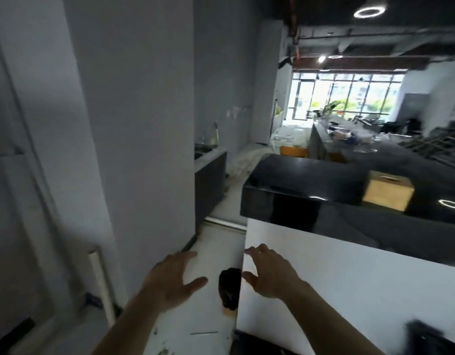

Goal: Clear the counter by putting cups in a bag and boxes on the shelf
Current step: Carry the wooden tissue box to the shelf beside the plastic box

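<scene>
1. Bare-skinned and empty, the left hand (pixel 170 280) reaches forward above the pale floor (pixel 216 242), palm down, fingers spread and thumb pointing right.

2. Beside it, the right hand (pixel 268 274) is also empty, fingers loosely curled and parted, held in front of the white side panel (pixel 349 290) of the counter; whether it touches the panel cannot be told.

3. Between the two hands, low on the floor, a dark shoe-like shape (pixel 230 288) shows partly behind the panel's edge; blur keeps it from being made out for certain.

4. Above the panel runs the glossy black counter top (pixel 311 180), which reflects a ring light.

5. On that counter, to the right and well apart from both hands, sits a tan cardboard box (pixel 387 192) with a slot in its upper face.

6. Farther back, a long dark counter (pixel 390 149) carries a blurred clutter of items, too smeared to name individually.

7. To the left, a grey wall (pixel 144 98) stands close by, with a low dark cabinet and sink (pixel 208 160) beyond it.

8. At the far end of the room, tall windows (pixel 346 96) let in bright daylight and show green foliage outside, beneath a dark ceiling with a ring lamp (pixel 369 11).
</scene>
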Demonstrator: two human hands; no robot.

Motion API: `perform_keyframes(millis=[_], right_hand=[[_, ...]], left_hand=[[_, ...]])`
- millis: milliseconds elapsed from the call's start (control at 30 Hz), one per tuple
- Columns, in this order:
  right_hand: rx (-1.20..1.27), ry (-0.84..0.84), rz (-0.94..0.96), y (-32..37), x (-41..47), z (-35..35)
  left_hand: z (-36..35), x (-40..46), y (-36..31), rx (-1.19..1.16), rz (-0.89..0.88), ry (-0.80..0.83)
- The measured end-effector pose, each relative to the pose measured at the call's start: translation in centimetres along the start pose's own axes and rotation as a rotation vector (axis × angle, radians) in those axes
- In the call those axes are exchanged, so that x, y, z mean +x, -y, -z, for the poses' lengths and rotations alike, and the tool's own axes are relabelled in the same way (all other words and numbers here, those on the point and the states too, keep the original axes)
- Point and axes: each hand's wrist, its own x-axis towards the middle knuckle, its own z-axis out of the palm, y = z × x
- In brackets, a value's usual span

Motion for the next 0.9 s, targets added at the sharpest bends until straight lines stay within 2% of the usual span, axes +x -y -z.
perform_keyframes(millis=[267,600,767,900], right_hand=[[0.002,-0.095,-0.306,-16.6,-5.0,6.6],[0.054,-0.302,-0.539,-26.8,-3.3,12.3],[0.244,-0.498,-0.701,-31.0,-1.2,15.3],[0.588,-0.698,-0.798,-34.2,0.4,16.4]], left_hand=[[-2.2,8.2,-16.9,-0.020,-0.274,-0.006],[-3.8,19.5,-30.2,-0.292,-0.495,0.010],[-3.6,25.8,-35.0,-0.599,-0.514,0.103],[-3.9,29.4,-38.9,-0.886,-0.402,0.155]])
